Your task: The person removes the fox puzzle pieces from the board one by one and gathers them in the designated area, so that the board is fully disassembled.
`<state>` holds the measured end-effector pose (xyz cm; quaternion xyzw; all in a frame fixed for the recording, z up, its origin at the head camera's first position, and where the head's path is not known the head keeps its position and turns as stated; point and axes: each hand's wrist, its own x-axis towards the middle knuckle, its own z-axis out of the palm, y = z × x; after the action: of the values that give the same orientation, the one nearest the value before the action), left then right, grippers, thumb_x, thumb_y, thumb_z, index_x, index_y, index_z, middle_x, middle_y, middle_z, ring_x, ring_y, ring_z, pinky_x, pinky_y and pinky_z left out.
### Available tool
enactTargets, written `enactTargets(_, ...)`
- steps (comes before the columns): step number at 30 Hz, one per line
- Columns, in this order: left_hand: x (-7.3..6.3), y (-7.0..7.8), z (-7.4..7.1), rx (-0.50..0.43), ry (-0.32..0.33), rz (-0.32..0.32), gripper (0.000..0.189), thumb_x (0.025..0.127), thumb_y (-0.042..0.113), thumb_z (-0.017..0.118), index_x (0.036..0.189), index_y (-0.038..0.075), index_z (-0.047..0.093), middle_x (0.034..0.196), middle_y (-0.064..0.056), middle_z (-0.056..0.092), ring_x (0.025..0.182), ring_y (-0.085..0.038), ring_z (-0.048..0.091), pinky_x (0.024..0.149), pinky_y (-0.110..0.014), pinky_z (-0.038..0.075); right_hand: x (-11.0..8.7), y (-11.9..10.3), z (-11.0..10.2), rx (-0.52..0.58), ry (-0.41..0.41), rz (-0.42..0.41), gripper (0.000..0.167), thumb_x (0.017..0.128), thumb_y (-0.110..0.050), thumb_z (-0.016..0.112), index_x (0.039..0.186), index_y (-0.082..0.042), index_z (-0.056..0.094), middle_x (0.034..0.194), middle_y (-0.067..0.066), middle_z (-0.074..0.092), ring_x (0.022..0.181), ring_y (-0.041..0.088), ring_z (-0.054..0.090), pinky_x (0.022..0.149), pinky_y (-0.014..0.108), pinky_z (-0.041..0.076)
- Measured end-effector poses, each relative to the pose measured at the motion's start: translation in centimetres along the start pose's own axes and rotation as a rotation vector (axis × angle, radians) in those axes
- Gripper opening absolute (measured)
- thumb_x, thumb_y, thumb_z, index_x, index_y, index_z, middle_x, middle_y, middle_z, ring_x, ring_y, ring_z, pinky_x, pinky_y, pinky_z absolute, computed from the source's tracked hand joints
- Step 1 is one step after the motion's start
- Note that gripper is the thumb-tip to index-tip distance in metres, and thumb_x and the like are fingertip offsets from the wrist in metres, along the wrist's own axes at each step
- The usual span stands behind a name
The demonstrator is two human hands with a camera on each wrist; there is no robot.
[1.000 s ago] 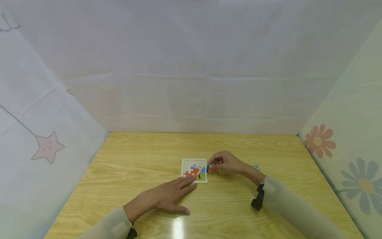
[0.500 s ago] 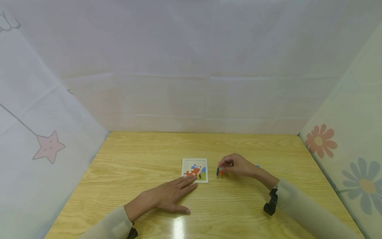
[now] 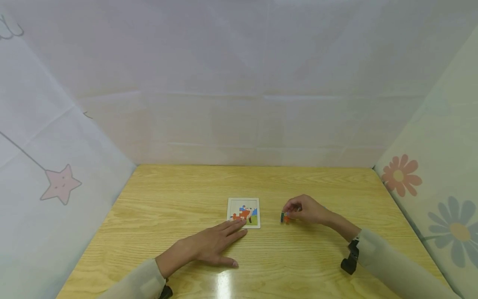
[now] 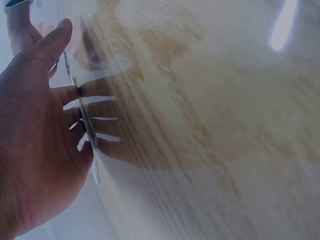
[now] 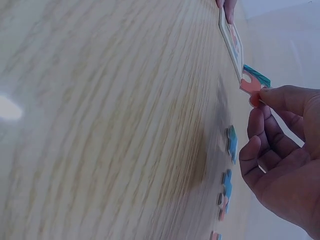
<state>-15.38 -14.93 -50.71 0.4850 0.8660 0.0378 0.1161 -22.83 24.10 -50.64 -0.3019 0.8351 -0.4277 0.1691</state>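
A white-rimmed jigsaw board point(image 3: 231, 205), partly filled with an orange-and-white animal picture, lies on the table. My left hand point(image 3: 213, 245) rests flat, its fingertips over the board's lower edge. In the left wrist view the board point(image 4: 87, 122) appears edge-on beneath those fingers. To the right of the board, my right hand point(image 3: 308, 209) pinches an orange jigsaw piece with a dark green edge point(image 3: 284, 217). The right wrist view shows this jigsaw piece point(image 5: 252, 86) between thumb and fingers, raised over the table. Its far side is partly covered by the thumb.
Several loose jigsaw pieces lie under and beyond the right hand, among them a blue one point(image 5: 232, 144) and a blue-and-pink one point(image 5: 226, 192). The wooden table point(image 3: 179, 187) meets a cloth wall point(image 3: 224, 124) at the back, with more printed cloth on both sides.
My right hand has moved right and slightly nearer, carrying the jigsaw piece away from the board's right edge. The left hand has stayed in place on the board.
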Motion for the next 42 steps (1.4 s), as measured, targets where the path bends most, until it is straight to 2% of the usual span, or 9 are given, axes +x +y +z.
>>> enactTargets(4, 0.0, 0.0, 0.0, -0.006, -0.009, -0.006, 0.093, 0.102, 0.07, 0.051, 0.169, 0.011, 0.026, 0.179, -0.01, 0.011, 0.163, -0.033, 0.017, 0.128, -0.047, 0.03, -0.5, 0.2, -0.1, 0.002, 0.005, -0.009, 0.011, 0.099, -0.007, 0.074, 0.108, -0.009, 0.079, 0.106, 0.004, 0.078, 0.088, 0.014, 0.069, 0.077, 0.027, 0.06)
enactTargets(12, -0.1, 0.1, -0.1, 0.004, -0.017, -0.011, 0.092, 0.102, 0.07, 0.051, 0.169, 0.011, 0.027, 0.178, -0.011, 0.013, 0.163, -0.03, 0.017, 0.128, -0.045, 0.03, -1.4, 0.4, -0.3, 0.001, 0.0, -0.014, 0.012, 0.099, -0.003, 0.073, 0.11, -0.003, 0.077, 0.104, 0.009, 0.077, 0.085, 0.015, 0.067, 0.074, 0.025, 0.057)
enactTargets(20, -0.1, 0.0, -0.1, 0.009, -0.009, -0.002, 0.092, 0.103, 0.069, 0.051, 0.169, 0.01, 0.027, 0.178, -0.012, 0.014, 0.163, -0.031, 0.018, 0.128, -0.045, 0.03, -1.7, 0.4, -0.2, -0.067, 0.023, -0.025, 0.011, 0.097, 0.0, 0.073, 0.107, -0.003, 0.078, 0.097, 0.006, 0.075, 0.083, 0.012, 0.065, 0.071, 0.025, 0.056)
enactTargets(30, -0.1, 0.0, 0.1, 0.051, 0.03, 0.021, 0.092, 0.103, 0.07, 0.051, 0.168, 0.008, 0.028, 0.177, -0.014, 0.016, 0.162, -0.035, 0.021, 0.128, -0.046, 0.031, -1.5, 1.3, 0.0, -0.165, 0.043, -0.057, 0.007, 0.098, -0.002, 0.074, 0.104, -0.004, 0.078, 0.09, 0.002, 0.075, 0.081, 0.007, 0.066, 0.074, 0.025, 0.059)
enactTargets(42, 0.0, 0.2, 0.0, 0.05, 0.005, 0.008, 0.091, 0.103, 0.069, 0.051, 0.168, 0.009, 0.028, 0.178, -0.014, 0.014, 0.163, -0.033, 0.018, 0.129, -0.044, 0.028, -1.9, 1.4, 0.3, -0.176, 0.078, -0.051, 0.01, 0.097, 0.002, 0.072, 0.103, -0.003, 0.077, 0.096, 0.003, 0.077, 0.076, 0.005, 0.059, 0.068, 0.023, 0.055)
